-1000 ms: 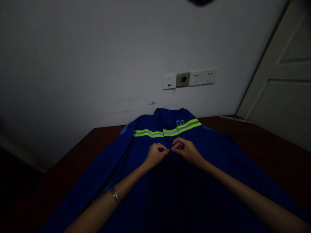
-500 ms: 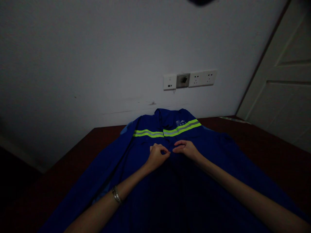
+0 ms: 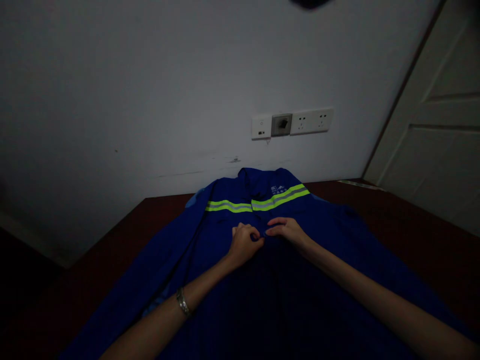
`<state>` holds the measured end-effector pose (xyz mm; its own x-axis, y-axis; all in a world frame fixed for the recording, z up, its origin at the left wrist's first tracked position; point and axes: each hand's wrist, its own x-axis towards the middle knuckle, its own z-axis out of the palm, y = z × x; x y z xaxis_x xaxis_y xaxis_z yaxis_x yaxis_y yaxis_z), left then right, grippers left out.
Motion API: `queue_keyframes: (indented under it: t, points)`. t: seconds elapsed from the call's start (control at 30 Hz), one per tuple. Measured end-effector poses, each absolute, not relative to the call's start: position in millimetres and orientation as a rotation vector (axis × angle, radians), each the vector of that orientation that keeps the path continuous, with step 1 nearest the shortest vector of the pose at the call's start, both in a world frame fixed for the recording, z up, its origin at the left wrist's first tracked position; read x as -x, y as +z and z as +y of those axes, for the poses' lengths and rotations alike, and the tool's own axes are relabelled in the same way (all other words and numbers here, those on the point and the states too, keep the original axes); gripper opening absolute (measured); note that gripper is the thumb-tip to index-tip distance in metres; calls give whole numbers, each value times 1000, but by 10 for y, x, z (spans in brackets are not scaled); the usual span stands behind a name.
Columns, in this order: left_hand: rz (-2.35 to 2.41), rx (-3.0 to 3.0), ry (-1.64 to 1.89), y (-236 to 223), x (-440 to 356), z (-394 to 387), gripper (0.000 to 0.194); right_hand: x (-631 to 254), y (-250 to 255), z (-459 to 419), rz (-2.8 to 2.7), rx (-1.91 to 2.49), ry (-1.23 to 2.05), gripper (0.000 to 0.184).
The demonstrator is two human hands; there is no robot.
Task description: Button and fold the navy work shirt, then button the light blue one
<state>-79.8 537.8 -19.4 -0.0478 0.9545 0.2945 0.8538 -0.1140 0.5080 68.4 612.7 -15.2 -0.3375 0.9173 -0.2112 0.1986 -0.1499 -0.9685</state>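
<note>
Presently both hands are at the front opening of a blue jacket (image 3: 225, 235); light in the room is poor. Left hand (image 3: 243, 245): thumb and forefinger drawn together, apparently nipping the cloth at the front edge. Right hand (image 3: 290, 232): just beside the left, thumb and fingers slightly apart, the thumb tip by a small bright-blue spot, possibly a button (image 3: 265, 234). Whether that hand has a hold on the spot, I cannot tell from here.

Jacket location: directly under the grip and spreading to both sides of it, on a dark red tabletop (image 3: 168, 202). Just beyond the fingertips, a yellow-green reflective band (image 3: 281, 199) crosses the chest, with a break at the opening.

Step in hand, my judgement: a fastening on the front, below the band, is being worked. Next move would seem to call for the left pinch to steady the edge while the right lines up the fastening and presses or threads it; shiny or loose cloth could slip here.

Orientation: front up, collar (image 3: 258, 177) pointing away from the person, beyond the grip and close to the wall (image 3: 187, 90). Long axis runs from collar, through the space where the hands meet, back toward the person. Hem end: lost in shadow.
</note>
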Motion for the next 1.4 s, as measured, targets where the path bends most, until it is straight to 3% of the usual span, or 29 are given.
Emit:
queue_keyframes:
  t: [0.4,0.87,1.03,1.13,1.4]
  points:
    - [1946,-2015,909,4,952,5253,9,-720,-125,6112,-1746,1035,1434,17]
    - [1397,-2364,727,-26,806,4733,11,-990,162,5317,-2484,1164,637,7]
    - [1384,-2395,732,-204,766,4587,16,-1033,35,5001,-2579,1255,347,20]
    - [1372,-2344,788,-301,791,4556,16,-1035,-40,4923,-2567,1280,325,25]
    - [1423,-2297,818,-367,804,4556,22,-1064,-86,4911,-2471,1321,422,16]
